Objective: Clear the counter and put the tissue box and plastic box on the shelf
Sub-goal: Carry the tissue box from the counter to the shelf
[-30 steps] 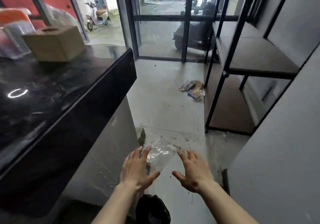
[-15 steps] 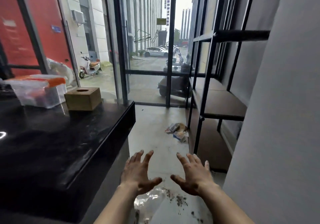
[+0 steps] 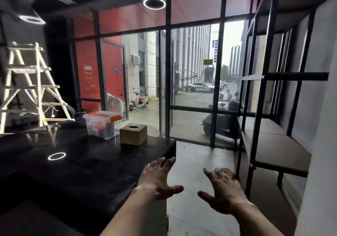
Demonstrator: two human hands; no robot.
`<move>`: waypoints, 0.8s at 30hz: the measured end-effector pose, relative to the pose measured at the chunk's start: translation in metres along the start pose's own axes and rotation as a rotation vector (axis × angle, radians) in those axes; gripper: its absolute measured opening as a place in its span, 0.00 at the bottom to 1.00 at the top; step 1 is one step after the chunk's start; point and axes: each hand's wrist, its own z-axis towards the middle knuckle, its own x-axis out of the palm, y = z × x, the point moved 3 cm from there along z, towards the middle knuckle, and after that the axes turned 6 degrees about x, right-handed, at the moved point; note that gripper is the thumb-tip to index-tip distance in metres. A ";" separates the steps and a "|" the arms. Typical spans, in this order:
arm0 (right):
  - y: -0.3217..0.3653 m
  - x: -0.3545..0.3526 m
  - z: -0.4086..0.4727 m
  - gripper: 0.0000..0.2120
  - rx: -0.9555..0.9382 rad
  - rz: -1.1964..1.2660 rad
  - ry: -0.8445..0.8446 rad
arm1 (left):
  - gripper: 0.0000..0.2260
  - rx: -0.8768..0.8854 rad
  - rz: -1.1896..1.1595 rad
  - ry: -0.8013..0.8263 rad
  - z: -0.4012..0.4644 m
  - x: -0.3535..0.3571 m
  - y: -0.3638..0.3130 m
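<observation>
View risen; two empty hands: left hand (image 3: 158, 179), right hand (image 3: 223, 192); one tissue box (image 3: 133, 134).

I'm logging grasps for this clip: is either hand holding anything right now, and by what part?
Nothing is held. The left hand and right hand are both open with fingers spread; the tissue box and plastic box sit untouched on the counter.

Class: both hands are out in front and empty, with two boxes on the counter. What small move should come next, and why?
Probably reach forward to the tissue box. It stands nearest on the counter, beside the plastic box. The left hand and right hand are open, holding nothing, and the shelf is bare.
</observation>
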 end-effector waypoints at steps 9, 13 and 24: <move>0.096 -0.026 0.056 0.41 -0.145 0.248 -0.016 | 0.44 -0.178 -0.353 -0.210 0.012 -0.082 0.108; 0.153 -0.018 0.099 0.39 -0.122 0.463 -0.024 | 0.45 -0.190 -0.689 -0.319 0.035 -0.100 0.174; 0.284 0.017 0.234 0.35 0.174 0.908 -0.131 | 0.45 -0.185 -1.212 -0.297 0.158 -0.094 0.340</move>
